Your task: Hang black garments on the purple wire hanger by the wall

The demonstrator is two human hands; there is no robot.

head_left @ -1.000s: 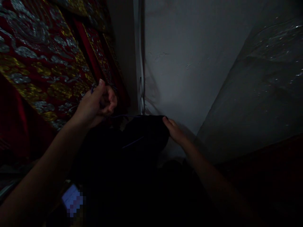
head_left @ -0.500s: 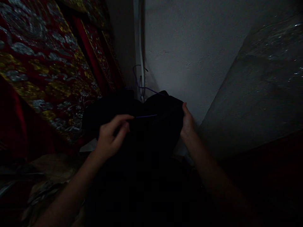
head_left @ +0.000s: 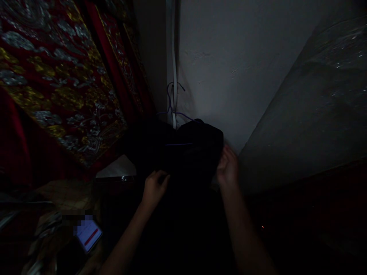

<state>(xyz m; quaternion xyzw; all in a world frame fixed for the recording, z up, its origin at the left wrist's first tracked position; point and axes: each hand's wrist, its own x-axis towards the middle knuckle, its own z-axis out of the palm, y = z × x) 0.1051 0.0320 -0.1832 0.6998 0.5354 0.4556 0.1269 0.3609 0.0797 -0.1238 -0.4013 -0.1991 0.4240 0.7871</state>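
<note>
A very dark garment (head_left: 189, 160) hangs in front of me on a thin purple hanger (head_left: 169, 100); the hanger's lower bar shows across the neck opening. My left hand (head_left: 154, 188) is closed in a pinch at the garment's front, below that bar, with dark cloth between thumb and fingers. At the garment's right edge, my right hand (head_left: 228, 167) has its fingers curled against the cloth and is slightly blurred. Folds and lower parts of the garment are lost in the dark.
Red cloth with gold and silver embroidery (head_left: 65, 91) hangs at the left. A white strip (head_left: 173, 57) runs down the pale wall (head_left: 229, 57) behind the hanger. A lit phone (head_left: 91, 233) lies at lower left. Clear plastic sheeting (head_left: 315, 99) covers the right side.
My left hand has gone from the hanger bar down and right to the garment's front. The right hand has slid lower along the edge. The phone screen now shows lit.
</note>
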